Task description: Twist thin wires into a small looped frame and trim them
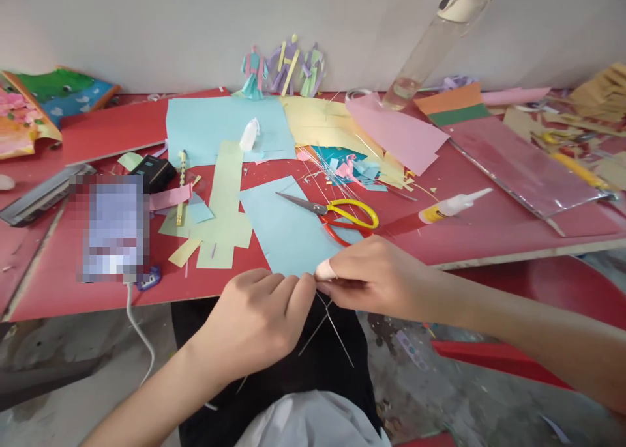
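My left hand [259,320] and my right hand [376,277] meet at the near edge of the red table [489,225], fingertips pinched together. Between them they hold thin wires [327,323] that cross and hang down over my dark lap. The right index finger wears a pale tape or cap at its tip. A light blue paper sheet [283,229] lies just beyond the hands. Yellow and red handled scissors [337,214] rest open on that sheet. A glue tube [452,206] lies to the right of the scissors.
Blue, yellow, pink and green paper sheets and scraps cover the table. Three paper figures [283,66] lean on the back wall. A clear bottle [435,36] tilts at the back right. A phone [113,229] with a white cable lies at left.
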`<state>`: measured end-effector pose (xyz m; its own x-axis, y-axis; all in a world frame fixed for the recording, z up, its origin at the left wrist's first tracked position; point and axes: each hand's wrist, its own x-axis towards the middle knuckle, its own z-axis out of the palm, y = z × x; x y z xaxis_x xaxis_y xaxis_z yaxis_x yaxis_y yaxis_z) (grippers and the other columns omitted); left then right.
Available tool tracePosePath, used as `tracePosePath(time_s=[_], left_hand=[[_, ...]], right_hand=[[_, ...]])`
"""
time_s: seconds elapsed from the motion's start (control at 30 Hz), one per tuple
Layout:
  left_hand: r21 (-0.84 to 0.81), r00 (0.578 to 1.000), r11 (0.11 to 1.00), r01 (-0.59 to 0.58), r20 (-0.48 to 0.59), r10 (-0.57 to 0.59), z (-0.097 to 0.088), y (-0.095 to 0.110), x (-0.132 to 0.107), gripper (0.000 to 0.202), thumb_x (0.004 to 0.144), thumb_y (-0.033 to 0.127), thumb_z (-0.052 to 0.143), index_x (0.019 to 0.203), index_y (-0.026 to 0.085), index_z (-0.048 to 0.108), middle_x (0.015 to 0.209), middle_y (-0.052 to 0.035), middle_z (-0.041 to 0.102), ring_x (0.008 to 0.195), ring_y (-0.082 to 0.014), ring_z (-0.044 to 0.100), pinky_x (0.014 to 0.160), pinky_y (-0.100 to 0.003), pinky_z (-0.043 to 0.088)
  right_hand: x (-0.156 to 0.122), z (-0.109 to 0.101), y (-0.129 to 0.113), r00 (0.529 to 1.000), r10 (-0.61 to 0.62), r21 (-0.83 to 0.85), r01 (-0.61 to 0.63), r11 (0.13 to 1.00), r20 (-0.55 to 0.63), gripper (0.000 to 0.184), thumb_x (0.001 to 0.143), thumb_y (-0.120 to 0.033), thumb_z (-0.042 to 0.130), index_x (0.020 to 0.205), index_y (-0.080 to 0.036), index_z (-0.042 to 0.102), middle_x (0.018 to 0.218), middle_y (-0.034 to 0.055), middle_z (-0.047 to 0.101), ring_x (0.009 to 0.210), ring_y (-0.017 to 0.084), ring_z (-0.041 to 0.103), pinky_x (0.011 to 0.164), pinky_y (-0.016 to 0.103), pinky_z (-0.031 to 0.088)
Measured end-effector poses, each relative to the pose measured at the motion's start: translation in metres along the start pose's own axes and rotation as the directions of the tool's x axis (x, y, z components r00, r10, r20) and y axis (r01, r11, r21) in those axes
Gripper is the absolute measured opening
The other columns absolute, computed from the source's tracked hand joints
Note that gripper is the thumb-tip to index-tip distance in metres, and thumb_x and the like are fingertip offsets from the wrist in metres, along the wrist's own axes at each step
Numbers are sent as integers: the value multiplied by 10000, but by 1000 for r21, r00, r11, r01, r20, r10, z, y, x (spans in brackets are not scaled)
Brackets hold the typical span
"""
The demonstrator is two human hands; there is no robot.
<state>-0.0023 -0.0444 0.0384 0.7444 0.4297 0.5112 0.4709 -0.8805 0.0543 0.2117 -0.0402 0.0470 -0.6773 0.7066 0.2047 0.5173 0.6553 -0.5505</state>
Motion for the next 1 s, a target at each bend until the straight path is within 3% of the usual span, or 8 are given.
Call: tracePosePath(time_s=[0.13,0.33,0.57,0.77,1.0], left_hand=[[-19,999,1000,10,31,-10,-2,3,-1,294,892,5,401,674,152,532,514,32,439,423,-133,350,406,-294,258],[3,997,1000,17,81,-17,0,2,-3,266,873,-4,439,676,159,513,526,28,447,409,-136,368,394,-290,259],[5,984,1000,13,180,-14,-3,-1,-1,231,878,-16,422,759,132,554,590,11,512,451,-147,461,401,-290,287],[-60,981,997,39,193,-27,-5,-7,-5,211,940,65,412,862,121,600,605,24,516,476,-135,452,421,-273,286],[-116,982,992,48,188,-26,-3,-12,-6,232,975,135,422,870,130,629,596,28,513,490,-130,428,439,-278,272]], right_hand=[[-2,3,-1,998,-56,-68,54,996,-16,197,967,-236,503,824,-171,622,580,-40,536,497,76,458,479,218,315],[-4,9,-1,1000,-4,-37,4,999,-2,199,988,-236,467,900,-161,629,858,63,678,710,126,618,612,225,472],[-5,15,4,988,-106,-165,87,983,-111,141,942,-163,506,864,-152,623,716,44,667,612,126,586,549,229,436],[-6,16,6,993,8,-33,-12,999,-121,109,913,-162,532,888,-163,638,677,12,656,574,102,563,543,205,422],[-6,10,5,999,12,32,-11,999,-52,169,922,-170,517,837,-170,663,694,19,652,613,105,559,596,208,433]])
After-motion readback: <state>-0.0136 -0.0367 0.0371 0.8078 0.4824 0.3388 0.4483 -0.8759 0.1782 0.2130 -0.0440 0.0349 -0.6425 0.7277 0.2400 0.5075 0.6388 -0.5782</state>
